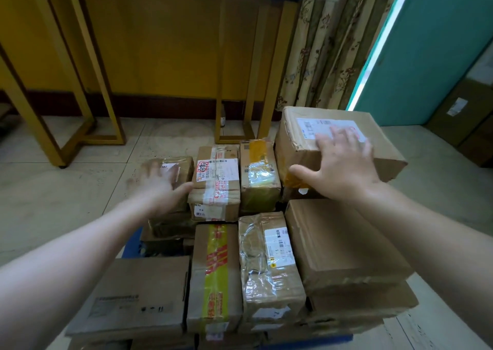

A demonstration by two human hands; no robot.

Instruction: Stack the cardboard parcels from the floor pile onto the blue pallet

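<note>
Several cardboard parcels are stacked on the blue pallet point(132, 245), of which only slivers show. My right hand point(344, 163) lies with spread fingers on top of a big brown parcel point(298, 131) with a white label at the far right of the stack. My left hand point(160, 181), blurred, is spread over a small taped parcel point(184, 165) at the far left. Between them stand a parcel with red-printed tape point(217, 181) and a yellow-taped one point(258, 173). Nearer me lie a yellow-striped parcel point(213, 277), a plastic-wrapped one point(269, 264) and a plain large box point(344, 245).
A yellow metal table frame point(101, 82) stands on the tiled floor behind the stack, against a yellow wall. A flowered curtain point(320, 48) hangs at the back right beside a teal door point(432, 50). More brown boxes point(464, 120) stand at the far right.
</note>
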